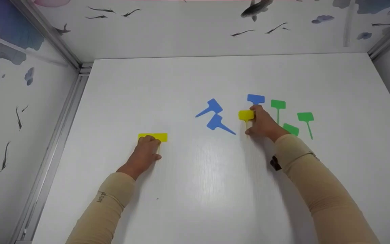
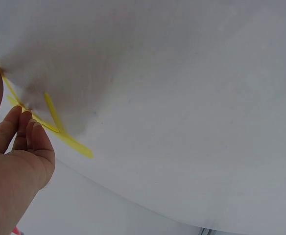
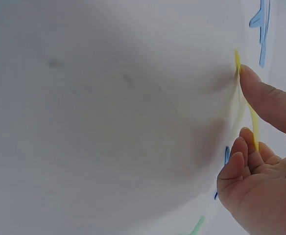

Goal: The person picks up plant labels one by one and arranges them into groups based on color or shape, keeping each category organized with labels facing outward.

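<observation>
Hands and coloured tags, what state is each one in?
Left hand: gripping.
Left-hand yellow tag: held, partly covered.
Neighbouring yellow tag: beside it, partly covered.
Right hand: gripping.
Right-hand yellow tag: held; lift unclear.
Leftmost blue tag: flat, uncovered.
Nearest blue tag: flat, uncovered.
Farthest blue tag: partly hidden.
Farthest green tag: flat, tip unclear.
Nearest green tag: stem hidden.
Rightmost green tag: flat, uncovered.

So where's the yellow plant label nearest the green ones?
In the head view, the yellow plant label is right of centre, held by the right hand, below a blue label.
</observation>
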Available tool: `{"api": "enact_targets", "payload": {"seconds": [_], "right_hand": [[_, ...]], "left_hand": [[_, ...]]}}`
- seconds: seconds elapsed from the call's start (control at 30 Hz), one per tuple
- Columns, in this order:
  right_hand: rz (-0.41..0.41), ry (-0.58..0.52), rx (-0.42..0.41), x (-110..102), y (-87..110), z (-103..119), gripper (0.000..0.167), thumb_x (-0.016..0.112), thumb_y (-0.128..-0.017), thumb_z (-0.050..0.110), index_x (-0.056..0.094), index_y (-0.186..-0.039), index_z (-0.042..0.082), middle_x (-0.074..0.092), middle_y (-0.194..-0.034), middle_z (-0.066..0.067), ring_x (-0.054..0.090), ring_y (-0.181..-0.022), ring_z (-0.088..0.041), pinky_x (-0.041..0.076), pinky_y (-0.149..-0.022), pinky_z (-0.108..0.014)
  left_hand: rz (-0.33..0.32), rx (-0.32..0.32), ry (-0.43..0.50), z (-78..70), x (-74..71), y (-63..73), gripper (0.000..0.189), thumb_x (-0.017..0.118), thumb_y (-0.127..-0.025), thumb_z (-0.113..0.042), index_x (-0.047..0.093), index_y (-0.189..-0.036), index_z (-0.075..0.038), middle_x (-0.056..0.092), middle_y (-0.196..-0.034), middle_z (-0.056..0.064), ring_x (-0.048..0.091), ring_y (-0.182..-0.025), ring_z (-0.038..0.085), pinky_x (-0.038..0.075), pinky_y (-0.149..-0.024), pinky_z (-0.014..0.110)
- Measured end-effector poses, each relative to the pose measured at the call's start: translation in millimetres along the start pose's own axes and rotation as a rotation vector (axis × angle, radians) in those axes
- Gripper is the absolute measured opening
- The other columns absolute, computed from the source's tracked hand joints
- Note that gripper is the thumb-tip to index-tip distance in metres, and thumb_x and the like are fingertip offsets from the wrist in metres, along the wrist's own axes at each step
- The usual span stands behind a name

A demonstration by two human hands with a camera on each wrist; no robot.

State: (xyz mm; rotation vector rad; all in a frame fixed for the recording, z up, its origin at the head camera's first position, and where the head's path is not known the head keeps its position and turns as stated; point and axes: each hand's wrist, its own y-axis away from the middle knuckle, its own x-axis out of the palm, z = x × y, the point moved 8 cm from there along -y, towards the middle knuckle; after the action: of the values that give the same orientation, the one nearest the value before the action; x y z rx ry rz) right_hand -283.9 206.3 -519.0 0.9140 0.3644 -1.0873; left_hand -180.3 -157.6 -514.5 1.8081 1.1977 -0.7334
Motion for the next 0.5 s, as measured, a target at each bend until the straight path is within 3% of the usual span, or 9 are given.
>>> {"api": "enact_targets", "payload": {"seconds": [0.37, 0.5], "right_hand": [[0.01, -0.04, 0.023, 1.0, 1.9, -1.1, 0.079, 0.072, -0.086, 0.005, 0.017, -0.142, 0.006, 0.031, -0.146, -0.025, 0.035, -0.131, -0.037, 0.024, -0.114, -0.05], [0.01, -0.051, 0.008, 1.3, 3.5, -0.3, 0.079, 0.071, -0.086, 0.005, 0.016, -0.142, 0.007, 0.037, -0.139, -0.025, 0.039, -0.125, -0.037, 0.028, -0.113, -0.049]], "left_hand": [[-0.007, 0.002, -0.012, 0.9, 0.7, -0.5, 0.054, 0.071, -0.087, -0.012, 0.051, -0.134, 0.004, 0.045, -0.133, 0.02, 0.038, -0.126, 0.034, 0.037, -0.108, 0.042], [-0.006, 0.001, -0.015, 0.0, 0.3, -0.2, 0.053, 0.071, -0.087, -0.012, 0.051, -0.134, 0.004, 0.044, -0.133, 0.02, 0.038, -0.126, 0.035, 0.037, -0.108, 0.043]]}}
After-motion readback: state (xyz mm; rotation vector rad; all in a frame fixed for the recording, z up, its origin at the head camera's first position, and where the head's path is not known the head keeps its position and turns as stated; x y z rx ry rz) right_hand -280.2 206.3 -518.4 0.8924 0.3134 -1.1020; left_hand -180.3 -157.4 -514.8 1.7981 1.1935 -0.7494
